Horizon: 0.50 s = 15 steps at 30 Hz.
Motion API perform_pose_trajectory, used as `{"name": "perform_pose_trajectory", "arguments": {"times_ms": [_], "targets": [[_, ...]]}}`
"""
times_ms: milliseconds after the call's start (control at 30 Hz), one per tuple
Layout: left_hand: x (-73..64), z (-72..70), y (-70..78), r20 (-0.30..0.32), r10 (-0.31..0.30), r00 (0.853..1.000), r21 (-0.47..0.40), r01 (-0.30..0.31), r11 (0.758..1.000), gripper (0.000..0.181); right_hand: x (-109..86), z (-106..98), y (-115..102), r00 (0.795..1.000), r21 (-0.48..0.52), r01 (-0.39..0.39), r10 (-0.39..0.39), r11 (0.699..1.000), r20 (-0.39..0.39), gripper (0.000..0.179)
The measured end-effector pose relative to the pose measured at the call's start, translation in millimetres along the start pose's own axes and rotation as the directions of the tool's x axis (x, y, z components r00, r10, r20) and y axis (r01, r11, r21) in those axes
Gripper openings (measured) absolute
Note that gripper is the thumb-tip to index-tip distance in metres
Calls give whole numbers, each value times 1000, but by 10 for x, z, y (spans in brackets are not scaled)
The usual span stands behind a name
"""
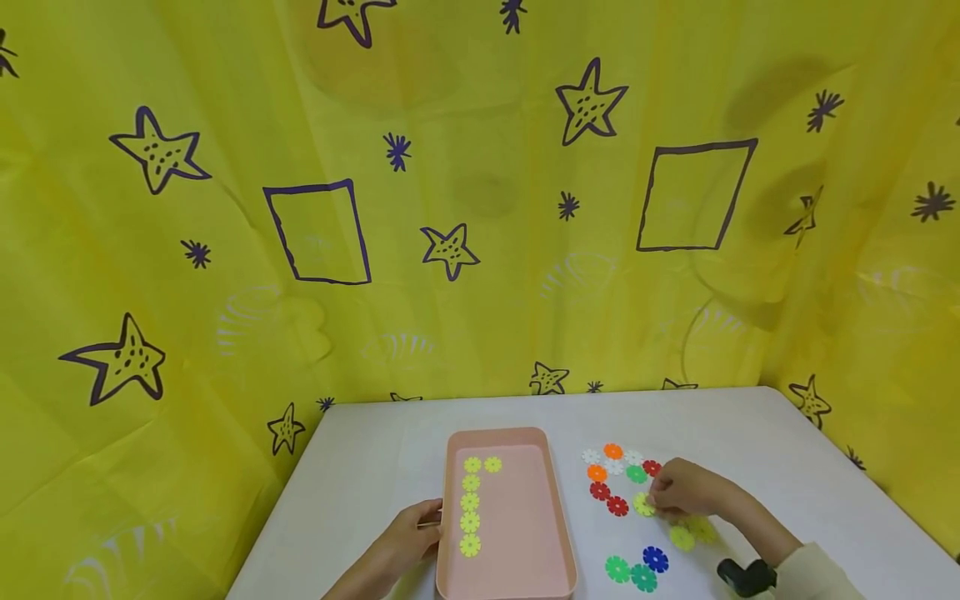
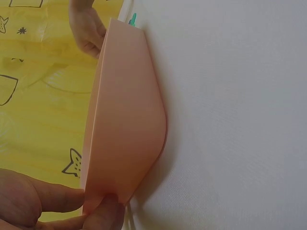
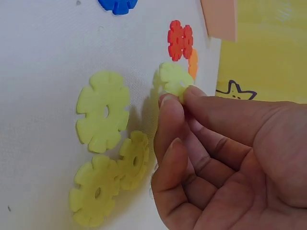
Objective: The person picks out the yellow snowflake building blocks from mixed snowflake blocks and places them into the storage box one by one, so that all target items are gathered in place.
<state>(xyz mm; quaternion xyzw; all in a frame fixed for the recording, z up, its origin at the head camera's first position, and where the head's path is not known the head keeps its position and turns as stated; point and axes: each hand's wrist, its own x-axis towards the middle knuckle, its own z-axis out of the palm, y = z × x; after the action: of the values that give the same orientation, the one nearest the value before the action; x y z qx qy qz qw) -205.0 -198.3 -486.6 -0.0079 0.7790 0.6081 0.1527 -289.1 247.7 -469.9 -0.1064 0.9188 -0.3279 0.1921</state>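
My left hand (image 1: 405,535) grips the left side of a pink rectangular tray (image 1: 525,525), with thumb and fingers on its wall in the left wrist view. Inside the tray, yellow notched flower discs (image 1: 470,502) form a column along the left, and one more sits beside the top disc. To the right of the tray, my right hand (image 1: 686,487) pinches a yellow flower disc (image 3: 173,74) between thumb and fingertip. Several other yellow discs (image 3: 103,111) lie on the table close by that hand.
On the white table (image 1: 390,450) right of the tray lie white, orange, red (image 1: 617,506) and green discs in a loose cluster. Nearer the front are a blue disc (image 1: 656,559) and two green ones (image 1: 618,569). A yellow patterned curtain (image 1: 480,333) stands around the table.
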Motion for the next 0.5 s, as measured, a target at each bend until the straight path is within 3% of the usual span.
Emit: {"name": "perform_pose_trajectory", "arguments": {"times_ms": [267,500], "targets": [[14,-7,-11,2,-1,1000,0,1,1000,51,75,-58,-142,999,55,25,-23,998,-35,21],[11,-10,-15,8,4,1000,-1,-4,1000,52,202,-100,-425,989,148,147,-145,978,-21,23]]}}
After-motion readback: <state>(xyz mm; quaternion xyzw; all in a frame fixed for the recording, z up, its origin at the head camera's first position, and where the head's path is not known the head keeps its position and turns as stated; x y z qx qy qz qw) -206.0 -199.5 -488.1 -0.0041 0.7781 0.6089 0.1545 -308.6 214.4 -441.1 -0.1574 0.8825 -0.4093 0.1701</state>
